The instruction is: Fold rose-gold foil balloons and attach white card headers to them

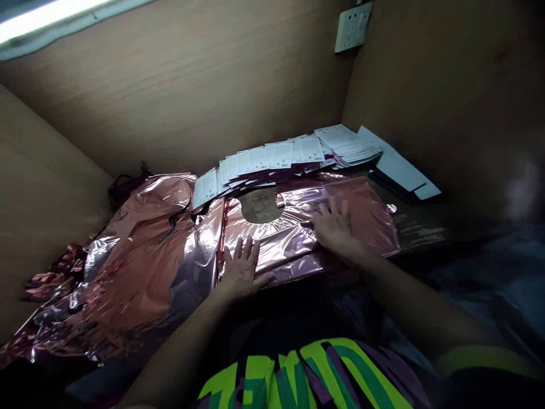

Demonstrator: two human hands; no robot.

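Observation:
A shiny pink foil sheet (pixel 361 213), perhaps a flat foil balloon, lies partly folded on the table, with a rounded gap in its far edge. My left hand (pixel 241 267) rests flat on its left end, fingers spread. Farther right, my right hand (pixel 334 227) presses on the foil with its fingers apart, a little blurred. Neither hand grasps anything. To the left of my left hand spreads a larger heap of the same pink foil (pixel 140 267), creased and overlapping.
A fanned row of white printed cards or packets (pixel 255 161) runs along the back, beside a stack of white cards (pixel 347 145). White sheets (pixel 400 165) lie over a dark flat item at the right. Wooden panels (pixel 221 74) enclose the table; a socket (pixel 353 26) is on the wall.

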